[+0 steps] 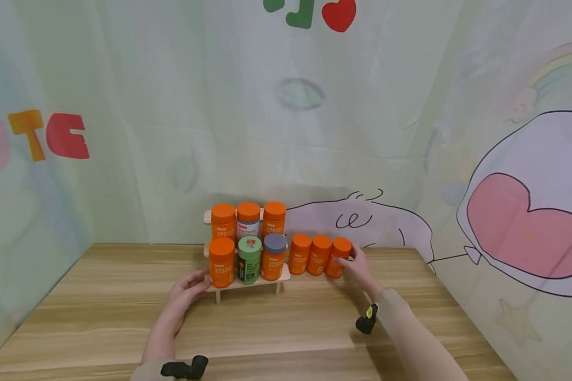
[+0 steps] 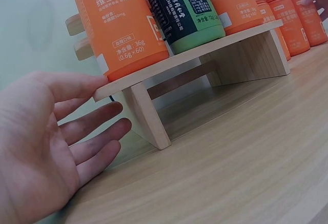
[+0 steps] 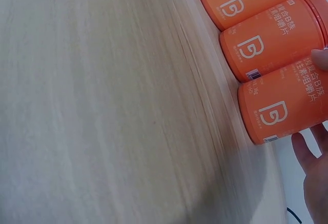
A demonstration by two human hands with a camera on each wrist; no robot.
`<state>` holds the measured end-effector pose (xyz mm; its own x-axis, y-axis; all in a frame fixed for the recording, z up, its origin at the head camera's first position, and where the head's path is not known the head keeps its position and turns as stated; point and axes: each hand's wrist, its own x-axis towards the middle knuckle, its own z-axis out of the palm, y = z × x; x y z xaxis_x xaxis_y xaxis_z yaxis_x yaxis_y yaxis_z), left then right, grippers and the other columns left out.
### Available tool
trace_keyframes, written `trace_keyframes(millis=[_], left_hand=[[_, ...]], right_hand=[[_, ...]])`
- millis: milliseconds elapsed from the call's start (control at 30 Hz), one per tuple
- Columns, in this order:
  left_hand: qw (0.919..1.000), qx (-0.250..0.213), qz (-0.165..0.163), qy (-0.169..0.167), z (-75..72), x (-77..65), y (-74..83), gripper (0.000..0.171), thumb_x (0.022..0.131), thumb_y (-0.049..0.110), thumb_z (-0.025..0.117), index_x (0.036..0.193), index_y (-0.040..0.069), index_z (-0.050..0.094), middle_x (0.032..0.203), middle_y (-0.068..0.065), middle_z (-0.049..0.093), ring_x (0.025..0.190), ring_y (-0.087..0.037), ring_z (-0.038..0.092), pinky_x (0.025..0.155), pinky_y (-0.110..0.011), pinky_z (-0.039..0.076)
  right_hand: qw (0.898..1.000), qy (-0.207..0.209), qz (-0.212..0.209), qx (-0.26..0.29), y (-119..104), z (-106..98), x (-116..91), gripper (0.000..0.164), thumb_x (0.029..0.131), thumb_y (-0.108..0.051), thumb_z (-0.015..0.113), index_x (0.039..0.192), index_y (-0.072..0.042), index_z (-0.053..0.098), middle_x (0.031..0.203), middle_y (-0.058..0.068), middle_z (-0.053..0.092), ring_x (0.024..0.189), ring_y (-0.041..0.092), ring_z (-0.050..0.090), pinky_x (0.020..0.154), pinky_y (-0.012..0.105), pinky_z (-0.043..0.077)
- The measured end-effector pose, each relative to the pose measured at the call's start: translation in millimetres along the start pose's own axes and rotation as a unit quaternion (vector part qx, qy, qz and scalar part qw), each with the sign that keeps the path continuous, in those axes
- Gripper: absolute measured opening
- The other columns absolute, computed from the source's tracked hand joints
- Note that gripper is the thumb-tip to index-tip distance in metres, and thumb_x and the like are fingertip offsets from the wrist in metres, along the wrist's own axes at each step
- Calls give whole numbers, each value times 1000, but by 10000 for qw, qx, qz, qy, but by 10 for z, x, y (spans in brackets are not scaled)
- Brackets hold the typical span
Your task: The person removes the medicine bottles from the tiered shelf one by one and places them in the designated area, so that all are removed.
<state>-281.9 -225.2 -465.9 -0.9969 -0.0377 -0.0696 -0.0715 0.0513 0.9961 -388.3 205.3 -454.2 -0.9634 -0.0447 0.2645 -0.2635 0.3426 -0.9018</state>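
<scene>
A stepped wooden rack [image 2: 184, 56] carries bottles in two visible rows. My left hand [image 1: 185, 296] is at the rack's front left corner, its thumb [image 2: 84, 86] along the shelf end beside an orange bottle [image 2: 120, 24] and its other fingers lower down. To the right of the rack, three orange bottles stand side by side on the table. My right hand [image 1: 359, 269] holds the rightmost orange bottle [image 3: 282, 103], thumb on its front and fingers at its far side. The middle orange bottle [image 3: 274, 37] is close against it, and another orange bottle [image 3: 241, 1] follows.
On the front shelf are a green bottle [image 1: 250, 260] and a grey-capped orange bottle [image 1: 273, 257]. Behind them stand two orange bottles and an orange-capped bottle with a pale label [image 1: 248, 227]. A printed curtain [image 1: 267, 148] hangs behind the wood-grain table [image 1: 100, 307].
</scene>
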Motion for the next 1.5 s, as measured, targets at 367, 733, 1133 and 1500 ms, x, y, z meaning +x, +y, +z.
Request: trace_keyframes(millis=[367,733,1133,1500], left_hand=[[10000,3,20,-21,-1,13,-12,58,98,21,58,146,-5,38,150,-22,41,93,11,54,84,-16,49],[10000,5,-17,-22,-7,12,-11,58,98,22,58,146,-3,38,152,-23,38,93,12,54,83,-14,48],[10000,0,-23,-15,2,8,-1,58,98,23,59,146,-4,39,150,-22,40,93,11,55,83,-15,49],[10000,2,-23,-61,-4,11,-4,59,98,23,58,147,-3,38,152,-22,39,93,12,55,84,-14,48]], right_hand=[[9994,-300,176,-34,-208,-69,-44,74,88,-11,70,150,0,30,148,24,41,135,38,39,111,53,35],[9990,-339,-218,177,-791,-178,-55,62,94,-10,61,146,6,32,146,31,38,136,44,34,114,56,28],[9968,-618,-447,247,-1176,-51,125,65,95,-17,61,149,1,30,151,24,36,139,40,32,116,55,25],[9886,-926,-1063,537,-1330,398,387,64,94,-10,63,149,-2,31,150,19,40,135,34,41,112,56,32]])
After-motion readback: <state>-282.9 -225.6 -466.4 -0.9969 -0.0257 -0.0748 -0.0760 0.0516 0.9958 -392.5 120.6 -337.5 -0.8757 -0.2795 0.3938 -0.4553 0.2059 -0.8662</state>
